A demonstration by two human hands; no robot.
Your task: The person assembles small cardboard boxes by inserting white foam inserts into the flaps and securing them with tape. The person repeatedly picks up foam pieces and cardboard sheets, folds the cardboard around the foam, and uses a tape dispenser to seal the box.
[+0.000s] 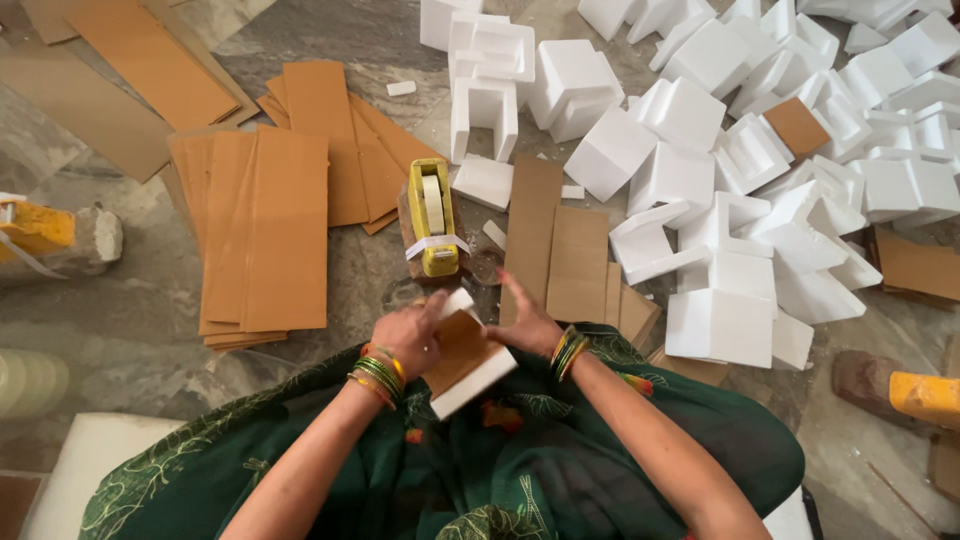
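A white foam block [480, 378] with a brown cardboard sheet [458, 352] laid on its top face rests over my lap. My left hand [408, 336] presses down on the cardboard's left side. My right hand [527, 322] is at the block's far right edge, fingers spread and reaching up toward a yellow tape dispenser [434, 217] that stands just beyond on the floor. A strip of white tape hangs across the dispenser's front. Both wrists carry green and orange bangles.
Stacks of brown cardboard sheets [265, 230] lie to the left, more strips [560, 250] just right of the dispenser. A big heap of white foam pieces [760, 170] fills the upper right. Other yellow dispensers sit at the left edge [35, 228] and right edge [925, 395].
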